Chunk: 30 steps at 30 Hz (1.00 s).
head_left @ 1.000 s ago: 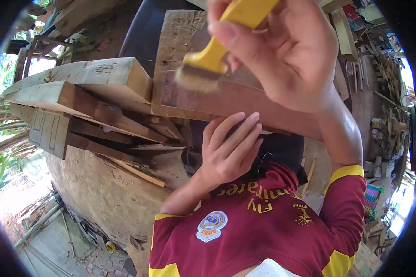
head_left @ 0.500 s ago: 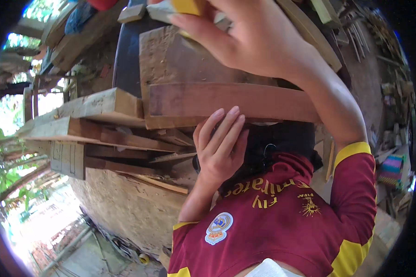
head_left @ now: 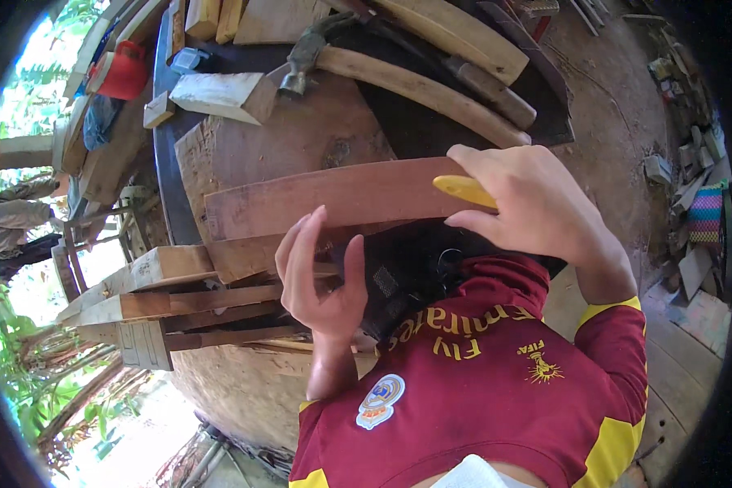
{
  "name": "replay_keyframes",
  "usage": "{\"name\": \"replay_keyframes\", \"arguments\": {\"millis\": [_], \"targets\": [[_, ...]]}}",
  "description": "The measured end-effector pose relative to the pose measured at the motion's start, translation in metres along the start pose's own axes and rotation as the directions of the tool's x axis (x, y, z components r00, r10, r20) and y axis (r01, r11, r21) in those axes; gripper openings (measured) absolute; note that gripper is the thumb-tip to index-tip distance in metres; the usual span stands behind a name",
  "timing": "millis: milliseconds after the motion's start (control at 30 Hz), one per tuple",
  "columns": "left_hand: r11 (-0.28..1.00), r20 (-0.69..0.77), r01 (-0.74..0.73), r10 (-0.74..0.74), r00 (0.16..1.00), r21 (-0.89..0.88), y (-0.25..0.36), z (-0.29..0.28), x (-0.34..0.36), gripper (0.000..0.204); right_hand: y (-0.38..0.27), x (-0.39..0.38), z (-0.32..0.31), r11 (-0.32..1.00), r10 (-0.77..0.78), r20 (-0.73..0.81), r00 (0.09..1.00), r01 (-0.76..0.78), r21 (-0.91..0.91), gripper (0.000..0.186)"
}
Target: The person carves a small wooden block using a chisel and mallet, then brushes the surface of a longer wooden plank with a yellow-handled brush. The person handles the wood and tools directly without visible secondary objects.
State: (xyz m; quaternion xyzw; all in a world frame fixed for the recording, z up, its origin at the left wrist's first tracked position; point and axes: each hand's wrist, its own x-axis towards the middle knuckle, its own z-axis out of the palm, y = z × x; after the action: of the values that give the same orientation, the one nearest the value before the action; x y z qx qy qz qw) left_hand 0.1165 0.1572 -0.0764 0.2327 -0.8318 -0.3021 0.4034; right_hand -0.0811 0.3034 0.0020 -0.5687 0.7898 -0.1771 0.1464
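Observation:
A long reddish-brown plank (head_left: 325,195) lies across in front of me, slightly tilted, over a wider brown board (head_left: 191,171). My left hand (head_left: 321,285) is at its near edge, fingers raised and thumb apart, with the fingertips at or just over the wood and nothing held. At the plank's right end, my right hand (head_left: 537,195) grips a yellow rounded, elongated object (head_left: 465,191); its far part is hidden in the palm, so its kind is unclear. The right hand's fingers also lie over the plank's end.
Beyond the plank lie a claw hammer (head_left: 415,85), a dark tool with a wooden handle (head_left: 490,91), a curved pale wood piece (head_left: 455,37) and a pale block (head_left: 220,96). A red container (head_left: 124,71) stands far left. Stacked timber (head_left: 171,268) juts out left.
My right hand has come down from the far side to the plank's right end with the yellow object. My left hand has shifted left, its thumb spreading. The view now shows more of the bench.

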Motion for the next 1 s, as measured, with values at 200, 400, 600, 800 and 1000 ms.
{"name": "replay_keyframes", "arguments": {"millis": [200, 400, 600, 800, 1000], "targets": [[0.951, -0.141, -0.081, 0.128, 0.982, 0.298, -0.004, -0.015, 0.017, 0.050, 0.003, 0.010, 0.017, 0.980, -0.112, -0.336, 0.935, 0.048, -0.192, 0.032], [0.924, -0.054, -0.228, 0.256, 0.965, 0.307, 0.001, -0.011, 0.008, 0.049, 0.007, 0.017, 0.034, 0.938, -0.320, -0.410, 0.854, 0.225, -0.264, 0.034], [0.932, -0.055, -0.175, 0.202, 0.978, 0.316, -0.001, -0.005, -0.001, 0.046, -0.003, 0.025, 0.009, 0.911, -0.398, -0.435, 0.807, 0.403, -0.085, 0.027], [0.956, -0.075, -0.180, 0.202, 0.977, 0.233, 0.000, -0.004, -0.003, 0.046, -0.047, 0.048, -0.058, 0.893, -0.317, -0.458, 0.831, 0.424, 0.152, 0.046], [0.966, -0.125, -0.143, 0.172, 0.977, 0.217, -0.002, -0.016, -0.015, 0.048, -0.122, 0.135, -0.021, 0.641, -0.287, -0.361, 0.887, 0.458, 0.616, 0.027]]}}
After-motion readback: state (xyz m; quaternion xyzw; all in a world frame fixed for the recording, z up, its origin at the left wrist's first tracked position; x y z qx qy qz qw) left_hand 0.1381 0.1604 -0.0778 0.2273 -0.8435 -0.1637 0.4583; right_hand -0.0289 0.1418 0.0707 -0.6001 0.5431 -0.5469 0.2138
